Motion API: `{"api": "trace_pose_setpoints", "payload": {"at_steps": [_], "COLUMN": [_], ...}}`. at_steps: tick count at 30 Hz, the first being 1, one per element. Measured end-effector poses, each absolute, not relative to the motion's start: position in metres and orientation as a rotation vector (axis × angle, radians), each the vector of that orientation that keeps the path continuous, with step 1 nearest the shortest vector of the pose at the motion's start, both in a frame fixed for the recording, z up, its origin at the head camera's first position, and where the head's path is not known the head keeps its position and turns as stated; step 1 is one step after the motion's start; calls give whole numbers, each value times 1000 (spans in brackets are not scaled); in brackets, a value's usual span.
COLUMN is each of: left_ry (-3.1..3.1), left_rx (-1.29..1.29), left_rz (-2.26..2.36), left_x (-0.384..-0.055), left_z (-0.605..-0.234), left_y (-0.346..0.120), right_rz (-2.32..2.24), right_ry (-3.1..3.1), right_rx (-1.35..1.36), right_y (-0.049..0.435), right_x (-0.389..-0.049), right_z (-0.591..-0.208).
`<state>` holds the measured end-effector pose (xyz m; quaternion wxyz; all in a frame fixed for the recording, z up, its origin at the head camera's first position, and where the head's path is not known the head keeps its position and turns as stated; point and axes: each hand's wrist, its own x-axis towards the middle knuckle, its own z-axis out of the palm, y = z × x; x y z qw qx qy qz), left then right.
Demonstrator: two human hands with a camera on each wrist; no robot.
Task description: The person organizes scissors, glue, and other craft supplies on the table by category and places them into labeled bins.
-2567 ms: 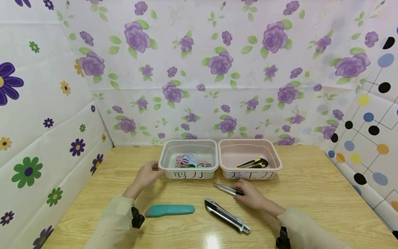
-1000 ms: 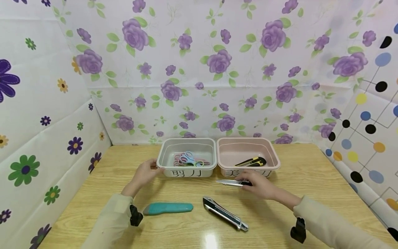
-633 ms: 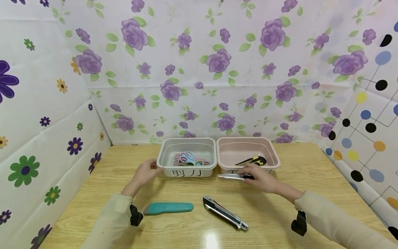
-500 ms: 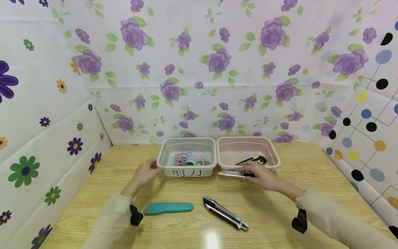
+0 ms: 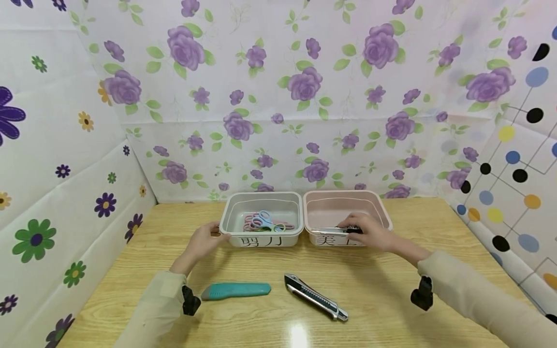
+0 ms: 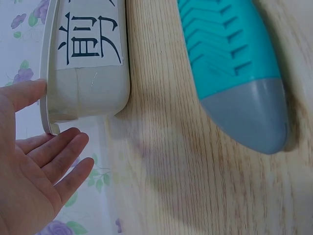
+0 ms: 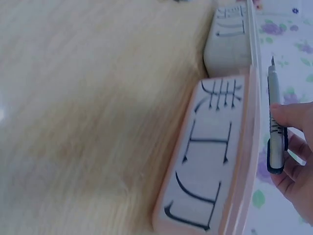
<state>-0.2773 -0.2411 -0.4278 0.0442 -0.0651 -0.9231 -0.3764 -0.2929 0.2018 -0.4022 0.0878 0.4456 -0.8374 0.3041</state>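
My right hand (image 5: 371,234) pinches a slim silver-and-black utility knife (image 7: 276,93) level at the front rim of the pink bin (image 5: 319,205). In the right wrist view the knife appears above the rim, its tip toward the grey bin. My left hand (image 5: 203,243) touches the left corner of the grey bin (image 5: 230,212); the left wrist view shows the thumb on the rim and the fingers extended beside it. Several pairs of scissors (image 5: 263,220) lie inside the grey bin. My right hand hides part of the pink bin's interior.
A teal utility knife (image 5: 239,290) with a grey end lies on the wooden table (image 5: 243,328). Right of it rests a larger silver-and-black utility knife (image 5: 315,297), set diagonally. Both bins bear black-lettered labels. A floral cloth (image 5: 278,159) hangs behind.
My right hand has gripped the slim utility knife, lifted it off the table and brought it up to the pink bin's front rim. My left hand stays at the grey bin.
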Motion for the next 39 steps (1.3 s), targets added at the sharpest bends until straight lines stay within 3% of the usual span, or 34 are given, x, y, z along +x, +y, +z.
{"api": "trace_pose_setpoints", "payload": {"at_steps": [39], "left_ry": [-2806], "left_rx": [-199], "left_rz": [-1158], "left_x": [-279], "left_z": [-428], "left_y": [-241], "right_rz": [757], "right_ry": [-2638], "right_rx": [1192], "right_y": [223], "right_x": [-340], "right_z": [-398]}}
